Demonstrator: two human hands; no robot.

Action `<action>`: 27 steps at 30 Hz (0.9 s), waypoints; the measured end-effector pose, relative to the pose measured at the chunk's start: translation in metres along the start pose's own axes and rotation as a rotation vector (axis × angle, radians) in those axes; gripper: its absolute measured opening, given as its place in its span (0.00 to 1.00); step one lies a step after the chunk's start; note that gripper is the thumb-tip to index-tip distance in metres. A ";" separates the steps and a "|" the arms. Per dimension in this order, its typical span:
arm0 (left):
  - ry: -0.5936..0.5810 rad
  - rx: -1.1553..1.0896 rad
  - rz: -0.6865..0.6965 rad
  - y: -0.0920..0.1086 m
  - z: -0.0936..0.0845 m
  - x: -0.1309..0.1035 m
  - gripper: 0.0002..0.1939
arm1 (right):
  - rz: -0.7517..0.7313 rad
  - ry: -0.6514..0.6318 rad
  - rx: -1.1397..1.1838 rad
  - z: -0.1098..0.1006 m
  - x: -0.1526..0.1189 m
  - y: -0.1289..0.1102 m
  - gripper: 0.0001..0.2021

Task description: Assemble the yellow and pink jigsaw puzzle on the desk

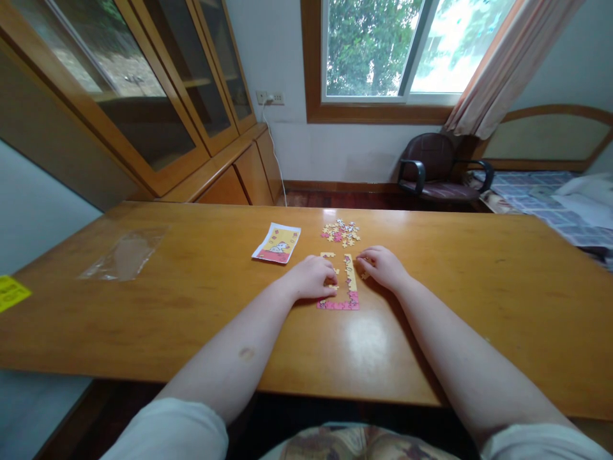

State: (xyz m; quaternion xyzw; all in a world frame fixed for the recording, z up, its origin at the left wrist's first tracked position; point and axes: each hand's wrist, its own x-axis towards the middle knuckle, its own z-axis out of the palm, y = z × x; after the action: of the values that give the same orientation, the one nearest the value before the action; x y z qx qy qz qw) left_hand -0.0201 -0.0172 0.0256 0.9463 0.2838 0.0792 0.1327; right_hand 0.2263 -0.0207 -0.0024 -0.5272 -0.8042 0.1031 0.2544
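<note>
A partly joined jigsaw border (353, 299) is laid on the tabletop (143, 319), its left side partly covered by the left hand (311, 277), whose fingers are curled; whether a piece is pinched cannot be told. The right hand (382, 264) is held just beside the border's right side, fingers bent, its grip likewise unclear. Loose pieces (340, 236) are scattered beyond, and a picture card (278, 244) is placed to the left.
</note>
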 end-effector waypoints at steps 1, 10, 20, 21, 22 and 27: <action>-0.005 0.002 0.001 0.000 0.000 0.000 0.10 | 0.001 0.000 -0.001 0.000 0.000 0.000 0.11; -0.016 -0.022 -0.017 -0.002 0.002 0.002 0.06 | -0.005 -0.004 0.005 0.000 0.000 0.000 0.11; -0.010 -0.054 -0.025 0.006 -0.001 0.002 0.05 | 0.001 -0.011 0.026 0.001 0.000 0.001 0.11; -0.014 -0.063 -0.023 0.006 -0.001 0.002 0.04 | 0.004 -0.015 0.025 0.001 0.000 0.001 0.11; -0.018 -0.075 -0.018 0.006 -0.001 0.003 0.04 | 0.007 -0.019 0.025 0.001 0.000 0.001 0.11; 0.070 -0.135 -0.113 -0.004 0.001 0.005 0.08 | 0.011 -0.029 0.024 0.000 0.000 0.001 0.11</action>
State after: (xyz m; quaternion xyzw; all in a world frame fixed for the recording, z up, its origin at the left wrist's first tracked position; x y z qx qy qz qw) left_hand -0.0178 -0.0113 0.0233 0.9144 0.3354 0.1233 0.1904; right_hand 0.2269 -0.0207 -0.0027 -0.5271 -0.8035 0.1217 0.2485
